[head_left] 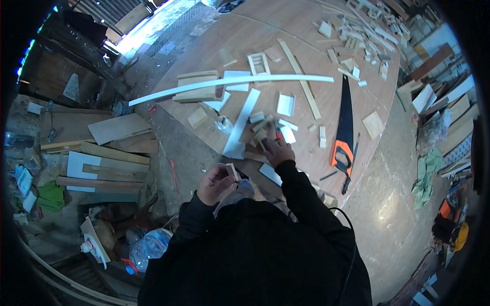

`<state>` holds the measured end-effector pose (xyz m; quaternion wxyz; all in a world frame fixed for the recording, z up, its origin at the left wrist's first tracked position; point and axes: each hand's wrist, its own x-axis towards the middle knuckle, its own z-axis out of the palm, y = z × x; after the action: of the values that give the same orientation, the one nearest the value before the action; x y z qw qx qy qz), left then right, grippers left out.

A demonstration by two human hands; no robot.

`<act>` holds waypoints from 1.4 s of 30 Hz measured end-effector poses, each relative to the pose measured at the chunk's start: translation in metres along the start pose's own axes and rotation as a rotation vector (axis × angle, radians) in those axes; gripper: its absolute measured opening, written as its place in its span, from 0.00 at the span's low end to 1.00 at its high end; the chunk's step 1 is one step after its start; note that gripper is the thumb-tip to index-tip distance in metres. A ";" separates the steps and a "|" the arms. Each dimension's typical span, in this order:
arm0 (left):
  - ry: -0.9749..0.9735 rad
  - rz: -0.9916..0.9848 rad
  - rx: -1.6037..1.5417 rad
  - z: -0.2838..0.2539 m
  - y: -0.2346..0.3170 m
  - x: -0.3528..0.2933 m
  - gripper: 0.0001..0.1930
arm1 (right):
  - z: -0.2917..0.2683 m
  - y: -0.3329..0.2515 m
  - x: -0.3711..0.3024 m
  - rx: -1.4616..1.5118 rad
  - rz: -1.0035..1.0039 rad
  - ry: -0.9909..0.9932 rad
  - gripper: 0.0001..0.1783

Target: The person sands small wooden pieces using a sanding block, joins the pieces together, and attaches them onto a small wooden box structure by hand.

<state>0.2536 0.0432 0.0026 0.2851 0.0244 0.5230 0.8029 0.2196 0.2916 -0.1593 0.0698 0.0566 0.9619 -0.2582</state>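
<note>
Close to my body, my left hand [215, 184] pinches a small flat piece of wood [233, 172] off the table's near edge. My right hand [278, 152] reaches over the table with its fingers bent round a small wooden block [261, 135]; the fingertips are partly hidden. Just beyond it is a red-handled tool [279, 134], half covered. Small wood offcuts [262, 123] and a white-faced piece [287, 134] lie around that hand. A white strip [244, 120] slants to its left, with a clear plastic jar or bag [223, 124] beside it.
An orange-handled handsaw [345, 130] lies at the right of the wooden table [326, 109]. One long white strip [286, 78] crosses above wooden trays [199, 86]. Scraps [362, 38] are heaped at far right. Boards [109, 168] and a plastic bottle [149, 248] stand left.
</note>
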 end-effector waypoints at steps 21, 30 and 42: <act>-0.294 0.110 0.144 -0.119 0.110 0.076 0.08 | 0.045 -0.021 0.041 -0.234 0.418 0.176 0.18; -0.193 0.072 -0.094 -0.115 0.093 0.080 0.10 | -0.076 -0.139 0.018 1.728 0.373 -0.023 0.22; -0.154 0.147 0.135 -0.055 0.099 0.062 0.12 | -0.146 -0.220 -0.016 0.713 -0.403 0.462 0.23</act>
<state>0.1408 -0.0012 0.0464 0.2623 0.1434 0.5492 0.7804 0.1883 0.1749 0.0755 -0.2214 -0.0549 0.7953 -0.5617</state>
